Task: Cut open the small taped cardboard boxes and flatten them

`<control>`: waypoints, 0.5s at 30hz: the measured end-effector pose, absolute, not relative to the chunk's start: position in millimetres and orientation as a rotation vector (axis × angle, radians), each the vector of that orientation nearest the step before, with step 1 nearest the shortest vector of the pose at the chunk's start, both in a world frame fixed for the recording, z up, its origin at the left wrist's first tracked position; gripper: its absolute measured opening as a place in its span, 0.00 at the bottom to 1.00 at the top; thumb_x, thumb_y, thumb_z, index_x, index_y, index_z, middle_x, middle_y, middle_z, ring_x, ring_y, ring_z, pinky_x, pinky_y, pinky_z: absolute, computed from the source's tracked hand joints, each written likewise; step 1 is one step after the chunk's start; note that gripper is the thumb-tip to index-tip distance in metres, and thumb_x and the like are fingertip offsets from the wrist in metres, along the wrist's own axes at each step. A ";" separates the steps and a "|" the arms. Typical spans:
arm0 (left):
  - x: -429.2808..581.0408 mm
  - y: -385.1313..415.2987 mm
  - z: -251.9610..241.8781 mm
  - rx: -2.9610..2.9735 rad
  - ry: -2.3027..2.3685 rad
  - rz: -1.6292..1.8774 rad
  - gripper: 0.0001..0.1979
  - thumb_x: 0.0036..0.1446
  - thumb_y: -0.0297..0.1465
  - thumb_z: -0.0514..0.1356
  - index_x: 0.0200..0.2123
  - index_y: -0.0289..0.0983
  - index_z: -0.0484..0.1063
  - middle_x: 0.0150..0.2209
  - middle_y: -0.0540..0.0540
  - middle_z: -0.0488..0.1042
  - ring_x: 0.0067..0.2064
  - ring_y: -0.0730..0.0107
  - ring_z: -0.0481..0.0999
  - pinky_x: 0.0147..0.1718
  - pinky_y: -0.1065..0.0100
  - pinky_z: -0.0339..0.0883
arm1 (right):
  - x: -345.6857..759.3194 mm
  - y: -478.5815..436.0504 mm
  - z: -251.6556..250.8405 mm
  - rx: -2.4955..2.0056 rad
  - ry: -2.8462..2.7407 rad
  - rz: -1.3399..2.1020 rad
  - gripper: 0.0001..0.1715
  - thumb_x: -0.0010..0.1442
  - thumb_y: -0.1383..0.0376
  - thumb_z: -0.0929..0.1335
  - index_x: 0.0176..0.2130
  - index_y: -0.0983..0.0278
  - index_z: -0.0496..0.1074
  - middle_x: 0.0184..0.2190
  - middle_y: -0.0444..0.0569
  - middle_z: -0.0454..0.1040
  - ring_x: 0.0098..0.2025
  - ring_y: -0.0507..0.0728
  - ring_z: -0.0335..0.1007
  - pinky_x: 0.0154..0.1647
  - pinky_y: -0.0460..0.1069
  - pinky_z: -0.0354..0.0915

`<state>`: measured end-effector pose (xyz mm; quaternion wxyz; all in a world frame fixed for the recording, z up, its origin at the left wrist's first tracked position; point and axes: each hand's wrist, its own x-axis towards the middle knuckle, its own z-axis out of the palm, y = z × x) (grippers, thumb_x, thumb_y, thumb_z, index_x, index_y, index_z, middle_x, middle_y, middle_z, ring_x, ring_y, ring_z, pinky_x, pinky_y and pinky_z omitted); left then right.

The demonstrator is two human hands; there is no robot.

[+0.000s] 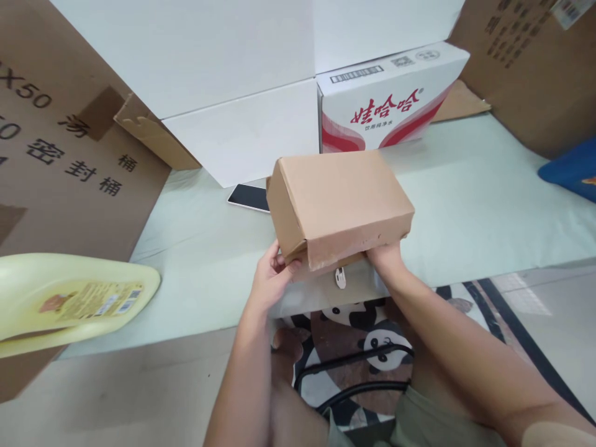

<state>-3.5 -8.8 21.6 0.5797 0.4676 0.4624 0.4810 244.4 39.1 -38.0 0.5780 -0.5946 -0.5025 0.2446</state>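
Observation:
A small brown cardboard box [339,202] sits tilted at the near edge of a pale green table [465,205]. My left hand [272,273] grips its near left corner, with the fingers curled under the flap. My right hand [384,256] holds the near right underside of the box, and its fingers are mostly hidden beneath the cardboard. A small white tag [341,277] hangs below the box between my hands.
A phone [250,197] lies behind the box. White boxes [223,87] and a red-and-white printed carton [386,99] stand at the back. Large brown cartons [60,155] flank the left and far right. A yellow bottle [69,301] lies at left. A blue object [570,169] sits at right.

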 end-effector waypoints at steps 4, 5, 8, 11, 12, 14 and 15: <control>-3.6 -9.1 22.5 1.097 1.111 1.133 0.32 0.47 0.40 0.73 0.55 0.35 0.73 0.38 0.42 0.82 0.35 0.67 0.80 0.34 0.71 0.72 | 243.0 38.2 -38.9 -1.378 -1.190 0.577 0.28 0.48 0.46 0.72 0.44 0.58 0.70 0.48 0.59 0.79 0.58 0.70 0.72 0.61 0.70 0.65; -3.4 -9.4 23.1 1.093 1.124 1.137 0.32 0.47 0.39 0.73 0.55 0.36 0.73 0.39 0.42 0.82 0.35 0.67 0.80 0.34 0.71 0.72 | 243.1 37.3 -39.1 -1.379 -1.191 0.582 0.28 0.48 0.46 0.73 0.44 0.58 0.70 0.48 0.59 0.79 0.58 0.70 0.72 0.61 0.70 0.65; -1.4 -10.7 24.4 1.083 1.154 1.136 0.31 0.46 0.39 0.73 0.53 0.37 0.74 0.39 0.42 0.82 0.34 0.68 0.79 0.33 0.71 0.72 | 245.0 35.0 -40.1 -1.402 -1.180 0.572 0.25 0.49 0.48 0.73 0.43 0.57 0.70 0.46 0.58 0.79 0.57 0.70 0.73 0.62 0.71 0.64; 1.7 -11.6 24.1 1.086 1.168 1.129 0.29 0.44 0.38 0.73 0.51 0.37 0.76 0.37 0.43 0.81 0.34 0.67 0.79 0.33 0.71 0.71 | 248.1 34.3 -40.7 -1.418 -1.164 0.576 0.25 0.50 0.48 0.73 0.43 0.56 0.70 0.47 0.58 0.78 0.58 0.71 0.71 0.62 0.73 0.62; 2.5 -11.7 23.7 1.090 1.169 1.127 0.29 0.44 0.38 0.73 0.50 0.36 0.76 0.36 0.44 0.81 0.34 0.67 0.79 0.33 0.71 0.71 | 248.9 34.3 -40.9 -1.419 -1.160 0.578 0.25 0.51 0.48 0.73 0.44 0.56 0.70 0.48 0.58 0.78 0.59 0.71 0.71 0.62 0.73 0.62; 3.5 -11.6 22.6 1.100 1.171 1.126 0.29 0.44 0.37 0.73 0.51 0.36 0.76 0.36 0.44 0.80 0.35 0.66 0.79 0.34 0.70 0.71 | 249.8 34.3 -41.5 -1.418 -1.162 0.578 0.23 0.52 0.48 0.72 0.44 0.57 0.70 0.48 0.58 0.78 0.59 0.71 0.71 0.63 0.72 0.62; 3.8 -11.3 22.1 1.103 1.172 1.125 0.29 0.45 0.38 0.73 0.51 0.37 0.76 0.37 0.44 0.81 0.35 0.66 0.79 0.34 0.70 0.71 | 249.9 34.2 -42.3 -1.416 -1.173 0.576 0.22 0.53 0.48 0.72 0.43 0.57 0.70 0.47 0.58 0.78 0.58 0.70 0.71 0.63 0.72 0.62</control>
